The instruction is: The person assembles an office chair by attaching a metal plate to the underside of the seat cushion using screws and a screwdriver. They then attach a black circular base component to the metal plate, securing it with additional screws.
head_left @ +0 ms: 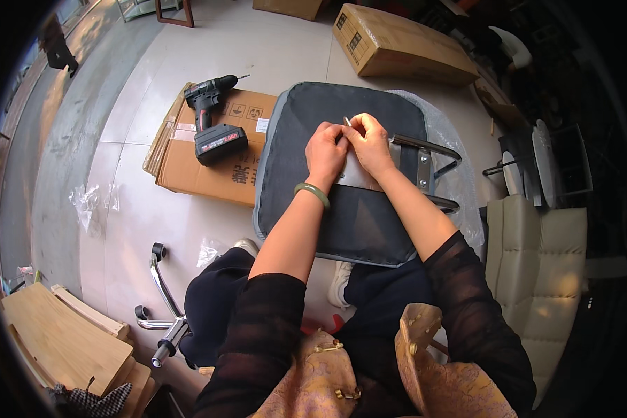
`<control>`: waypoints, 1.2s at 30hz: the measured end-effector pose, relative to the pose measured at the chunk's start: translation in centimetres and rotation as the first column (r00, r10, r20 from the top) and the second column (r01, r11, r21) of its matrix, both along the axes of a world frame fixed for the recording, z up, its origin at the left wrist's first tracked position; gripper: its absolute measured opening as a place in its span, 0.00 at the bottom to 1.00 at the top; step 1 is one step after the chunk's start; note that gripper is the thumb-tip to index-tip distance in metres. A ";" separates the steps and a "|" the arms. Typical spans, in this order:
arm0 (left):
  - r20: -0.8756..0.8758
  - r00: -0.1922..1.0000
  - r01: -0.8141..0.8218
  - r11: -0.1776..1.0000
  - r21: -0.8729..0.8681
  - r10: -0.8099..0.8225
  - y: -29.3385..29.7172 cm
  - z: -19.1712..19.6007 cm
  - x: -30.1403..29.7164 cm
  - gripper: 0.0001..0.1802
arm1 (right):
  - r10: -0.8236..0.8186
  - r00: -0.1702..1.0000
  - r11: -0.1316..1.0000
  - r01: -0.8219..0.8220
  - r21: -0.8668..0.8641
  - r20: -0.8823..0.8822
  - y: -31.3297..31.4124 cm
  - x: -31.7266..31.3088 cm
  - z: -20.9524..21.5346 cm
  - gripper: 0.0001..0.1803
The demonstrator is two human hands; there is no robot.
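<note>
A dark grey padded chair seat (359,230) lies underside up in front of my knees. My left hand (325,151), with a green bangle on its wrist, is closed over the middle of the seat. Beside it, with fingertips touching, my right hand (370,144) is pinched too. A small, slender, pale piece (347,121) pokes out between the fingers; its kind is too small to tell. Below the hands a flat metal plate (355,174) shows, partly covered by them. Bent chrome tubes (447,152) are fixed at the seat's right side.
A cordless drill (216,125) with a bit rests on a flat cardboard box (188,167) left of the seat. Another carton (404,49) stands behind. A chrome caster base (164,285) is by my left leg, wooden boards (70,334) lower left, a beige cushioned seat (533,272) at right.
</note>
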State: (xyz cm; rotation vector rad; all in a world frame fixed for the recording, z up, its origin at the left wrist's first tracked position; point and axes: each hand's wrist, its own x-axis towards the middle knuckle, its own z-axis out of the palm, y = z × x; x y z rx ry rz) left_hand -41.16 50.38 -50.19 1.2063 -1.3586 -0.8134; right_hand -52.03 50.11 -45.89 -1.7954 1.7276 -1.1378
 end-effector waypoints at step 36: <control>0.414 0.910 0.056 0.998 -0.039 -0.034 0.3 0.9 -0.9 0.12 | -0.083 0.923 0.975 0.153 -0.160 0.377 2.3 -1.7 7.3 0.06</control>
